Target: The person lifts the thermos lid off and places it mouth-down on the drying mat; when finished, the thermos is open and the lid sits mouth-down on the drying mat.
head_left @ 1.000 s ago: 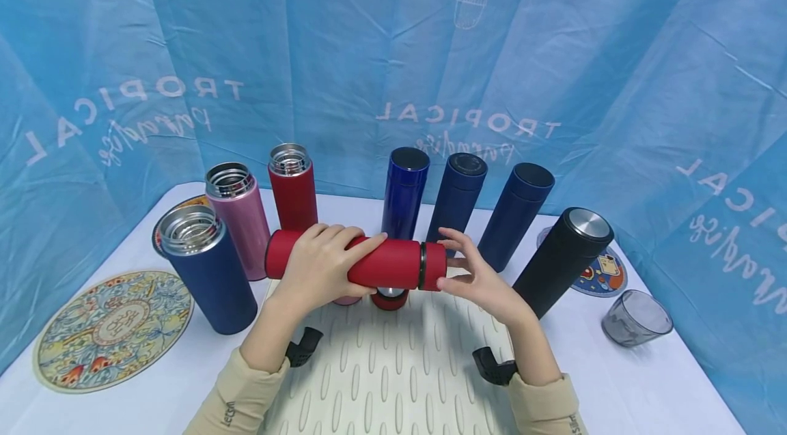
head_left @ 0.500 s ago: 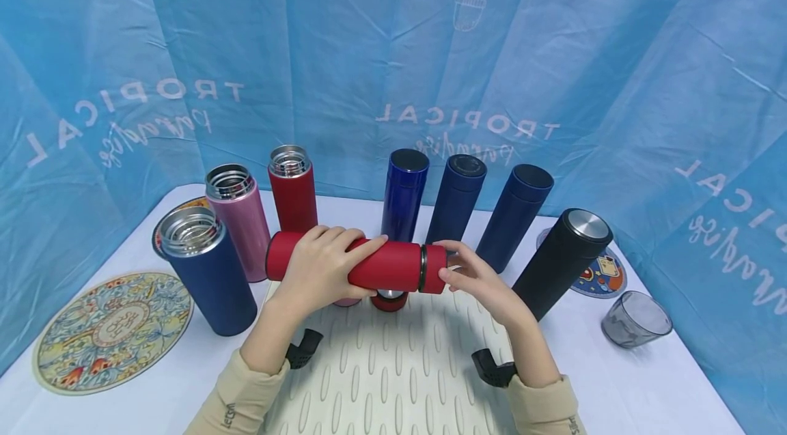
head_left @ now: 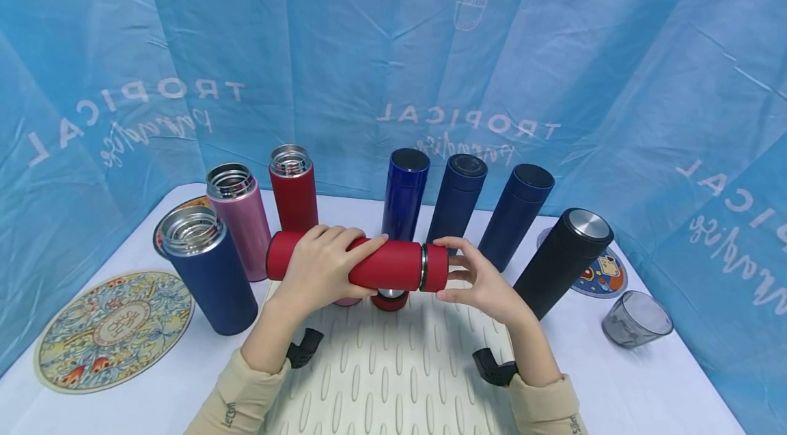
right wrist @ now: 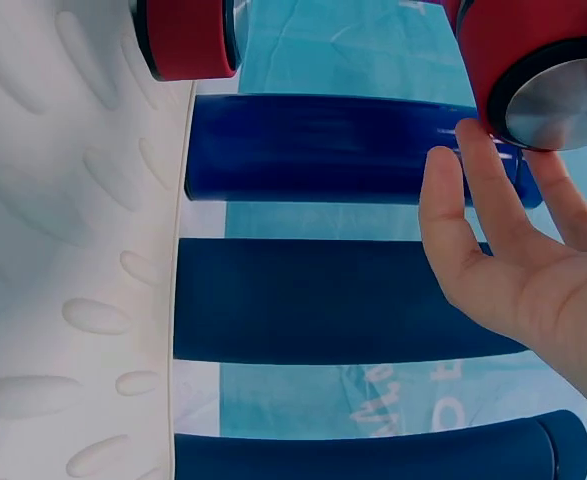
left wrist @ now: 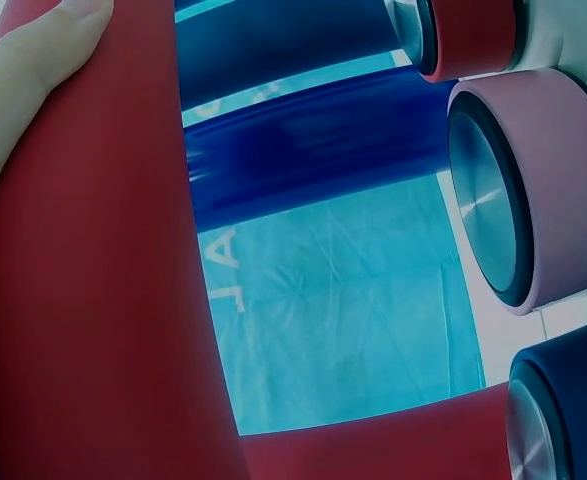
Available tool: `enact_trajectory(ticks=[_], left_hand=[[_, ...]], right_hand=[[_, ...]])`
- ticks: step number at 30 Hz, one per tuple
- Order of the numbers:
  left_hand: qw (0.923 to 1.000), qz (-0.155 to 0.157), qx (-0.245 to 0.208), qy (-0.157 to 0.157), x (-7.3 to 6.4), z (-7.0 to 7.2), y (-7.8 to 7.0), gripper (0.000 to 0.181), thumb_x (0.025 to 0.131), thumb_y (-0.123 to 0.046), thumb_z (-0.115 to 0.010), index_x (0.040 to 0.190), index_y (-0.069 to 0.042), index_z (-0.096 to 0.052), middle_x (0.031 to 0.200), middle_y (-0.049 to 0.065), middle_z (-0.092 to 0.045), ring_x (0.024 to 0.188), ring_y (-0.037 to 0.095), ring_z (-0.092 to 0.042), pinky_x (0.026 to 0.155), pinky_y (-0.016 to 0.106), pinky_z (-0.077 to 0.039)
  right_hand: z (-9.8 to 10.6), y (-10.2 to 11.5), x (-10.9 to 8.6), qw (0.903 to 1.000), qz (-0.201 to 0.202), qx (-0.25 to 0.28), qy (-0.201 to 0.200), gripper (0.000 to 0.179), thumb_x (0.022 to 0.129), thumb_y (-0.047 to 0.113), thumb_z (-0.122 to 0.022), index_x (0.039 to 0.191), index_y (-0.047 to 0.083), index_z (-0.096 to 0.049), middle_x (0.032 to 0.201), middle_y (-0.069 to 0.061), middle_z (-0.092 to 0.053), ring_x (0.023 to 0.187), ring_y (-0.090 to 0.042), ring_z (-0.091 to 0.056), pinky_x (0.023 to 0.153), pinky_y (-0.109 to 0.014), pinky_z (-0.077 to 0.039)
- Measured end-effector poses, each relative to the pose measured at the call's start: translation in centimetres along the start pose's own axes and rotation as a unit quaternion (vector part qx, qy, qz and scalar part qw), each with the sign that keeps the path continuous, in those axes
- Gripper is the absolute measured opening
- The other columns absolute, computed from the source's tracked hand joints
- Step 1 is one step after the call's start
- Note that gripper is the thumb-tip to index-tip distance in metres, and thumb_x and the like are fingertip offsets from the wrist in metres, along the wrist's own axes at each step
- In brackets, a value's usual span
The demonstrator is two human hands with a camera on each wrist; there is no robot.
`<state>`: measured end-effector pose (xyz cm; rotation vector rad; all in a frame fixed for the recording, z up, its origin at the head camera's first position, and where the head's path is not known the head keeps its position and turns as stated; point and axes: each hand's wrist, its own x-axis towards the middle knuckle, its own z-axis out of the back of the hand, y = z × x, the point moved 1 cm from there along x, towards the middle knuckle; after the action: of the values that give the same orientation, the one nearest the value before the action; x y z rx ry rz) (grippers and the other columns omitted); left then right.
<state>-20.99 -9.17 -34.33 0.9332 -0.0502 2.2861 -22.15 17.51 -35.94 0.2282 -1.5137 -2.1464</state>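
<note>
A red thermos (head_left: 393,264) is held level above the ribbed cream mat (head_left: 393,353), its red lid (head_left: 436,268) on the right end. My left hand (head_left: 322,264) grips the thermos round its body; in the left wrist view the thumb lies along the red wall (left wrist: 93,270). Thumb and fingers of my right hand (head_left: 488,285) pinch the lid from its end. The right wrist view shows the fingertips (right wrist: 471,132) close beside the lid's silver top (right wrist: 563,105). On the mat, partly hidden behind the thermos, are another red lid (head_left: 390,302) and a pink lid (head_left: 348,301).
Lidless blue (head_left: 212,285), pink (head_left: 242,230) and red (head_left: 295,203) thermoses stand at left. Several lidded blue thermoses (head_left: 458,203) and a black one (head_left: 559,264) stand at back right. A glass (head_left: 636,319) and round patterned mats (head_left: 117,332) lie to the sides.
The right hand's fingers have shifted on the lid, from bunched at its end to spread about its edge. The left hand and thermos have hardly moved.
</note>
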Motion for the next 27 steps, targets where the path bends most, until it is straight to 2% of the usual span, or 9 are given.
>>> enact_trajectory(ticks=[3, 6, 8, 11, 14, 18, 23, 27], left_hand=[[1.0000, 0.003, -0.001, 0.002, -0.01, 0.02, 0.03, 0.078, 0.054, -0.055, -0.080, 0.123, -0.024, -0.060, 0.099, 0.007, -0.065, 0.085, 0.025, -0.063, 0.078, 0.042, -0.050], [1.0000, 0.005, 0.000, 0.003, 0.00, 0.06, 0.08, 0.078, 0.054, -0.054, -0.081, 0.122, -0.024, -0.060, 0.099, 0.006, -0.065, 0.085, 0.025, -0.063, 0.077, 0.041, -0.050], [1.0000, 0.004, 0.002, 0.002, 0.00, 0.08, 0.10, 0.077, 0.054, -0.054, -0.081, 0.122, -0.024, -0.060, 0.099, 0.006, -0.065, 0.085, 0.025, -0.063, 0.077, 0.041, -0.050], [1.0000, 0.002, 0.001, 0.003, 0.00, 0.10, 0.10, 0.077, 0.054, -0.054, -0.081, 0.122, -0.024, -0.060, 0.098, 0.006, -0.065, 0.085, 0.025, -0.062, 0.077, 0.041, -0.050], [1.0000, 0.001, 0.001, 0.005, 0.00, 0.11, 0.09, 0.078, 0.054, -0.054, -0.081, 0.123, -0.024, -0.060, 0.099, 0.006, -0.065, 0.085, 0.025, -0.062, 0.077, 0.041, -0.050], [1.0000, 0.000, 0.001, 0.005, 0.02, 0.14, 0.06, 0.079, 0.054, -0.054, -0.081, 0.123, -0.024, -0.059, 0.099, 0.007, -0.065, 0.085, 0.025, -0.062, 0.077, 0.042, -0.050], [1.0000, 0.000, -0.002, 0.001, -0.01, 0.12, 0.04, 0.078, 0.054, -0.054, -0.081, 0.123, -0.024, -0.059, 0.099, 0.007, -0.065, 0.085, 0.025, -0.062, 0.077, 0.042, -0.051], [1.0000, 0.002, -0.003, 0.001, -0.03, 0.14, 0.04, 0.079, 0.053, -0.054, -0.081, 0.123, -0.024, -0.059, 0.099, 0.007, -0.065, 0.085, 0.025, -0.062, 0.077, 0.042, -0.051]], right_hand=[[-0.01, -0.05, 0.06, 1.0000, 0.002, 0.005, 0.003, 0.076, 0.073, 0.008, -0.075, 0.137, 0.015, -0.034, 0.137, -0.012, -0.034, 0.115, -0.037, -0.046, 0.084, -0.043, -0.050], [0.03, -0.10, 0.13, 0.9997, -0.019, 0.017, 0.007, 0.072, 0.082, 0.019, -0.067, 0.142, 0.017, -0.027, 0.140, -0.013, -0.031, 0.118, -0.038, -0.045, 0.087, -0.047, -0.048], [0.07, -0.10, 0.13, 0.9984, -0.051, 0.024, 0.003, 0.063, 0.089, 0.030, -0.057, 0.142, 0.018, -0.026, 0.137, -0.015, -0.035, 0.114, -0.036, -0.048, 0.086, -0.046, -0.049], [0.12, -0.10, 0.08, 0.9949, -0.098, 0.024, -0.010, 0.053, 0.094, 0.042, -0.042, 0.139, 0.014, -0.034, 0.124, -0.017, -0.049, 0.101, -0.029, -0.056, 0.082, -0.041, -0.050], [0.14, -0.13, 0.09, 0.9927, -0.118, 0.019, -0.012, 0.053, 0.094, 0.041, -0.041, 0.134, 0.007, -0.039, 0.112, -0.017, -0.056, 0.090, -0.024, -0.060, 0.079, -0.039, -0.051], [0.22, -0.17, 0.08, 0.9931, -0.113, 0.030, -0.008, 0.053, 0.092, 0.037, -0.047, 0.133, 0.005, -0.040, 0.111, -0.017, -0.057, 0.090, -0.023, -0.058, 0.080, -0.041, -0.050], [0.31, -0.24, -0.02, 0.9961, -0.077, 0.043, 0.005, 0.054, 0.088, 0.033, -0.055, 0.134, 0.010, -0.039, 0.121, -0.020, -0.050, 0.102, -0.029, -0.053, 0.079, -0.039, -0.051], [0.26, -0.22, -0.07, 0.9978, -0.048, 0.045, 0.009, 0.060, 0.083, 0.026, -0.064, 0.135, 0.012, -0.037, 0.127, -0.021, -0.044, 0.105, -0.032, -0.053, 0.080, -0.041, -0.052]])
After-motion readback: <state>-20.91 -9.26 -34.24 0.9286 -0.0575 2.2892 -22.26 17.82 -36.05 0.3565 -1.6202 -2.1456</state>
